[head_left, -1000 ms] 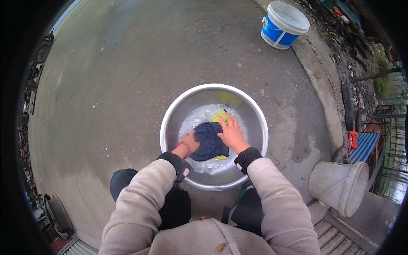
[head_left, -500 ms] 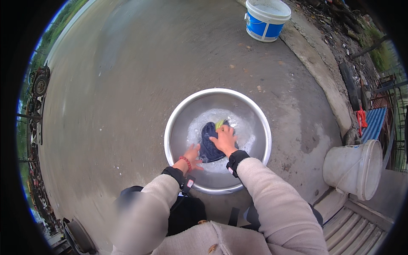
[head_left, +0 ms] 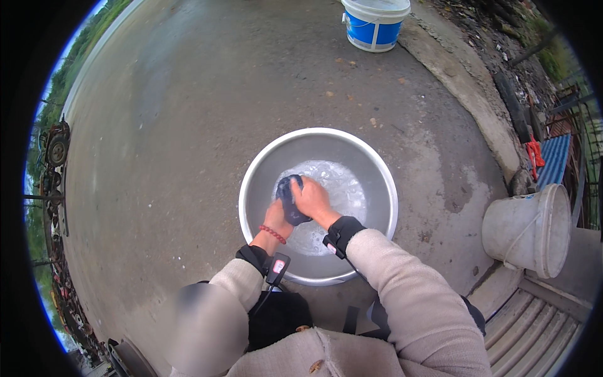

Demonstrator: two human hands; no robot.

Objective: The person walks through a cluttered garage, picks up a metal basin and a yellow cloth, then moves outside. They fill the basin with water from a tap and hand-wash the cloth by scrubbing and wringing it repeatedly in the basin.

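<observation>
A wide metal basin (head_left: 264, 163) with soapy water stands on the concrete ground in front of me. Both my hands are inside it, bunched around a wet dark blue cloth (head_left: 287, 191). My right hand (head_left: 312, 200) presses over the top of the cloth. My left hand (head_left: 277, 218), with a red bead bracelet at the wrist, grips the cloth's lower part. White foam lies on the water around them.
A blue and white bucket (head_left: 375, 24) stands far ahead on the concrete. A grey-white bucket (head_left: 526, 230) lies tipped at the right beside a raised curb (head_left: 465, 94). Metal grating and a blue corrugated sheet (head_left: 556, 164) are at the right edge.
The cloth was spread flat in the basin with a yellow-green item showing. Now both hands have gathered it into a tight bunch, and the yellow-green item is out of sight.
</observation>
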